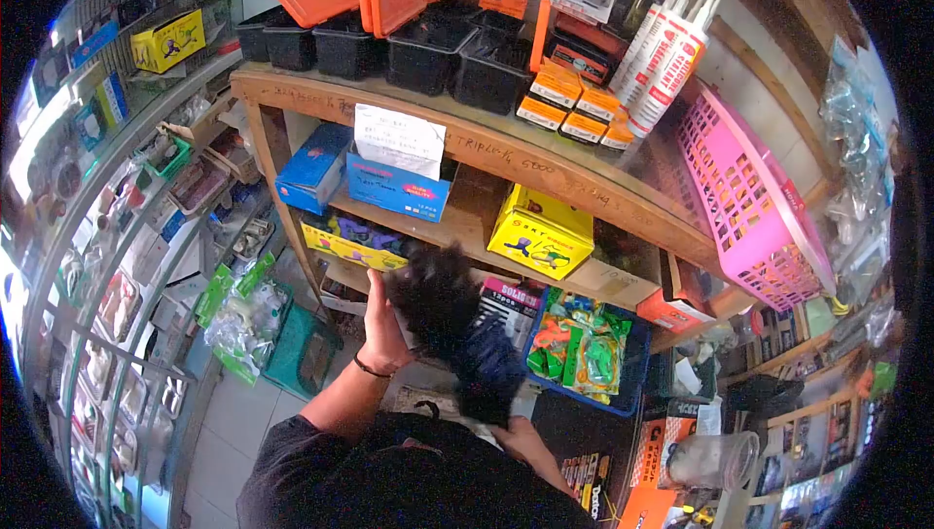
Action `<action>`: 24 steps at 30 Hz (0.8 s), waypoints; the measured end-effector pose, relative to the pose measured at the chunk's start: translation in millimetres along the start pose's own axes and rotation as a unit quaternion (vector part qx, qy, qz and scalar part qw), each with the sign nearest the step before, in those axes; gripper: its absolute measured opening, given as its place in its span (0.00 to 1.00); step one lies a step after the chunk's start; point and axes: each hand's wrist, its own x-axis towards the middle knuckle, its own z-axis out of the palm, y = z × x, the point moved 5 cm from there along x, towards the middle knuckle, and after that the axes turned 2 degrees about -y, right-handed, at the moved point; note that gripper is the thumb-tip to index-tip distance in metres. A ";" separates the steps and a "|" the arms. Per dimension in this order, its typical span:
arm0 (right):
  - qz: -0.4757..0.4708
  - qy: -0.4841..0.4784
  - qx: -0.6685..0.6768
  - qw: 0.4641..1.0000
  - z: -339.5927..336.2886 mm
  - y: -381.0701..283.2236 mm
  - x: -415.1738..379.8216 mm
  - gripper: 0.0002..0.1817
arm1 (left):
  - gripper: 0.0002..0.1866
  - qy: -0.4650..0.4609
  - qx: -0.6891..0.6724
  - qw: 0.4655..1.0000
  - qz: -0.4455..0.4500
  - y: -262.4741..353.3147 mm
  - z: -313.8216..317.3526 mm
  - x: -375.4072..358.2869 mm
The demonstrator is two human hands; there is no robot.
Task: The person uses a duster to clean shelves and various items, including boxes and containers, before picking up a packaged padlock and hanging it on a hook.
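My left hand (386,332) and right hand (525,443) work before the wooden shelf (486,152), a dark fluffy bundle (457,334) between them. The right grasps its lower end; the left perhaps steadies its side, though blur hides whether those fingers grip. Above my right hand, a blue tray (637,364) likely keeps packets (581,344) together. My left palm faces inward, raised higher than the right.

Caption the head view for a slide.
Left hand and right hand at a dark, shaggy bundle before stocked wooden shelves.
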 end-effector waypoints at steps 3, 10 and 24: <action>0.061 -0.147 -0.046 0.986 10.0 16.4 1.6 0.25 | 0.45 -0.337 -0.106 0.923 -0.152 -13.5 -39.3 12.8; 0.072 -0.094 -0.053 0.992 14.8 22.6 -4.5 0.26 | 0.46 -0.144 -0.082 0.984 -0.071 -20.3 -81.4 12.0; 0.129 -0.122 -0.063 0.982 15.1 12.2 -9.8 0.26 | 0.44 -0.027 -0.019 0.999 -0.028 3.0 4.0 -24.2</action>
